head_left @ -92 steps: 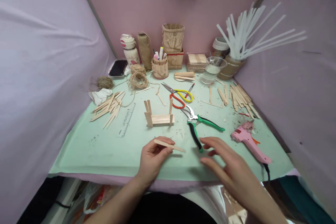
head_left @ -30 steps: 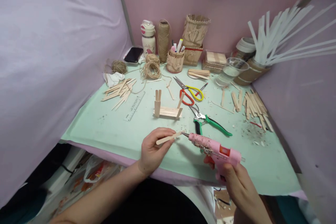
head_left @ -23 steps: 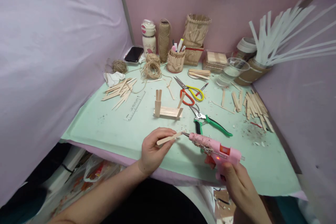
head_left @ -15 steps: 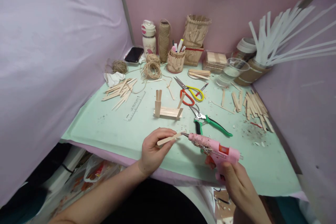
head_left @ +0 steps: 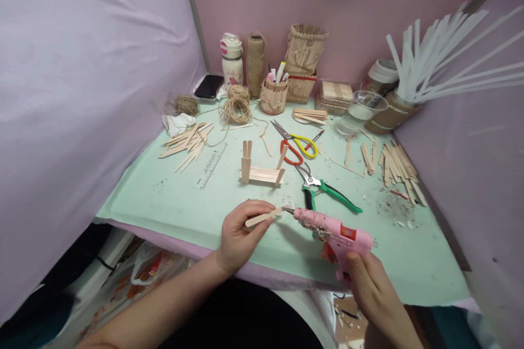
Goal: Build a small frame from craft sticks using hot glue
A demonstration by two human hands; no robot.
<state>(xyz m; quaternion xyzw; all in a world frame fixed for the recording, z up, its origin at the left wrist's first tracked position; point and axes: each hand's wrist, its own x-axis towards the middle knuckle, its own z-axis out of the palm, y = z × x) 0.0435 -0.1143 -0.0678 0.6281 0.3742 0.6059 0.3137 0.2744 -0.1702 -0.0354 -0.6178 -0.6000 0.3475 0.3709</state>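
Between the thumb and fingers of my left hand [head_left: 244, 229] is a flat wooden craft stick [head_left: 258, 218], tilted up toward the right. My right hand [head_left: 366, 278] grips a pink hot glue gun [head_left: 327, 226] by its handle. The gun's metal nozzle is at the stick's right end; whether it touches, I cannot tell. Just beyond my left hand stands a small structure of craft sticks [head_left: 262, 174], with a flat base and several uprights. Green-handled pruning shears [head_left: 333, 196] lie behind the glue gun.
Scissors [head_left: 292, 144] with red and yellow handles lie mid-table. A clear ruler [head_left: 210, 168] and loose sticks [head_left: 188, 142] are at left. More sticks [head_left: 401, 172] lie at right near a plastic cup [head_left: 356, 114]. Twine [head_left: 236, 109], a bottle [head_left: 232, 62] and a pen holder [head_left: 274, 95] stand behind.
Hardly anything differs. Both hands, the craft stick and the glue gun keep nearly the same place; the camera view has shifted very slightly.
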